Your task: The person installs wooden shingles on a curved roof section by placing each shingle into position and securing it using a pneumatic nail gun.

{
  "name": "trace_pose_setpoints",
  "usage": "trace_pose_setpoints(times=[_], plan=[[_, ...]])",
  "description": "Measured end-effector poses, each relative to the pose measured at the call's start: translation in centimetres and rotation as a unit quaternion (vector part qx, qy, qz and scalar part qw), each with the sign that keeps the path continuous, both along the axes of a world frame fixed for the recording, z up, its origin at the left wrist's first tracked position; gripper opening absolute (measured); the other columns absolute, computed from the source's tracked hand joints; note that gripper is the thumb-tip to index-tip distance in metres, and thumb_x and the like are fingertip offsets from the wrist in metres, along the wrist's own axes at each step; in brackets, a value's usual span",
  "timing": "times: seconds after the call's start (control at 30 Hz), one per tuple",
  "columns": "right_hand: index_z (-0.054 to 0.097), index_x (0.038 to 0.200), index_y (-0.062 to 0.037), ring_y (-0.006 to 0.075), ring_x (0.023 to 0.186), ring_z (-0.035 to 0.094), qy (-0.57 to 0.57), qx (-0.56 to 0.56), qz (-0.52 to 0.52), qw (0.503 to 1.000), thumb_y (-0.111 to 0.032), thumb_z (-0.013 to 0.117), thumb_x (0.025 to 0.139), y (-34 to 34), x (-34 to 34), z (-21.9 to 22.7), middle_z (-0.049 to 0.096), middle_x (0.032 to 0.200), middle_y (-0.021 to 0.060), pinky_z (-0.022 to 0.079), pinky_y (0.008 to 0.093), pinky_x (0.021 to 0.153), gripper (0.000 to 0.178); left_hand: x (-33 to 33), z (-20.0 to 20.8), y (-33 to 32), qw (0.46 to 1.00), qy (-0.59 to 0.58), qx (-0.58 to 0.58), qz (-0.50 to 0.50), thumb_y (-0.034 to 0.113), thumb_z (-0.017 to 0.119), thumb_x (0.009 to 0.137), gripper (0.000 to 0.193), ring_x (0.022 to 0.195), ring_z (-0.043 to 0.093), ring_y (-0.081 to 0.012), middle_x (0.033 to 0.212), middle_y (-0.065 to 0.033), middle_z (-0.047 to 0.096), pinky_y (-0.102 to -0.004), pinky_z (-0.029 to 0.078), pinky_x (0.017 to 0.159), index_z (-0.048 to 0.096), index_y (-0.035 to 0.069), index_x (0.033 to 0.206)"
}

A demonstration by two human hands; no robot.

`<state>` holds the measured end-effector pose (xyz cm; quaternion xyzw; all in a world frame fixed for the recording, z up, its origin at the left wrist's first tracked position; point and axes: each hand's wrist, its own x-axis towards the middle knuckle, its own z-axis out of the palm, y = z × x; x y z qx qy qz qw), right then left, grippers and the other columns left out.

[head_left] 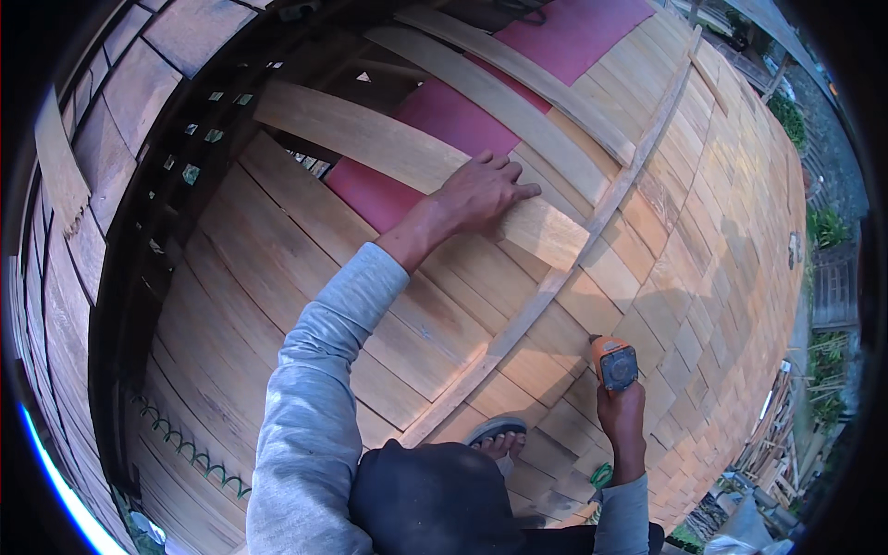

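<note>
Head | left hand [483, 192]: outstretched, palm-down across board [370, 139], grip unclear | right hand [622, 413]: fingers wrapped around orange power tool [616, 363]

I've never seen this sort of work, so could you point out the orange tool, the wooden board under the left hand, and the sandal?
Orange tool [618, 365]: head view, on its dark end cap.
Wooden board [404, 155]: head view, on its broad face.
Sandal [495, 426]: head view, on its front.

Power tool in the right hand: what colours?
The power tool in the right hand is orange with a dark end cap; see the head view.
</note>
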<state>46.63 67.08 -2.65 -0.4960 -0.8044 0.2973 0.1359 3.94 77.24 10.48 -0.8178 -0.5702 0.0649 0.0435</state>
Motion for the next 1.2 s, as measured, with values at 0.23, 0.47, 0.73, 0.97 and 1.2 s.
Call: trace_pose_setpoints(times=[0.23,0.47,0.73,0.97,1.2], plan=[[0.062,0.119,-0.0002,0.0507,0.097,0.071,0.021,-0.009,0.002,1.000,-0.007,0.075,0.088,1.1,-0.2,0.8,0.074,0.101,0.0282,0.057,0.0573,0.082,0.034,-6.6,-0.8,-8.3,0.994,-0.068,-0.049,0.065,0.034,0.101,0.061,0.094,0.128,0.050,-0.0340,0.135,-0.0136,0.055,-0.0444,0.040,0.113,0.066,0.023,0.148],[0.068,0.119,-0.0013,0.0495,0.100,0.071,0.054,0.026,0.021,0.998,-0.007,0.076,0.087,0.6,1.0,-1.1,0.073,0.105,0.0275,0.058,0.0547,0.087,0.033,-4.0,-4.7,-9.4,0.989,-0.128,0.012,0.068,0.062,0.089,0.072,0.079,0.121,0.051,-0.0340,0.121,-0.0146,0.060,-0.0458,0.041,0.110,0.074,0.015,0.133],[0.070,0.118,-0.0020,0.0476,0.103,0.071,0.061,-0.019,-0.029,0.998,-0.009,0.077,0.089,0.1,1.4,0.2,0.073,0.109,0.0256,0.057,0.0511,0.089,0.031,-4.5,-4.6,-9.5,0.988,-0.153,0.006,0.003,0.056,0.092,0.071,0.068,0.112,0.054,-0.0333,0.114,-0.0124,0.060,-0.0472,0.043,0.105,0.073,0.006,0.112],[0.066,0.120,-0.0010,0.0481,0.106,0.069,0.033,-0.016,0.003,0.999,-0.008,0.079,0.087,0.2,1.2,-0.1,0.070,0.114,0.0251,0.056,0.0539,0.090,0.036,-3.8,-4.8,-11.5,0.981,-0.188,0.036,0.032,0.054,0.093,0.070,0.067,0.119,0.051,-0.0350,0.116,-0.0135,0.055,-0.0492,0.043,0.107,0.072,0.005,0.109],[0.068,0.128,-0.0026,0.0469,0.112,0.069,0.067,-0.066,-0.019,0.995,-0.001,0.077,0.085,0.4,2.0,-0.1,0.072,0.119,0.0249,0.056,0.0510,0.095,0.044,-4.2,-5.3,-11.3,0.989,-0.143,0.003,0.029,0.054,0.090,0.079,0.074,0.146,0.039,-0.0535,0.136,-0.0209,0.055,-0.0605,0.032,0.126,0.070,0.008,0.133]])
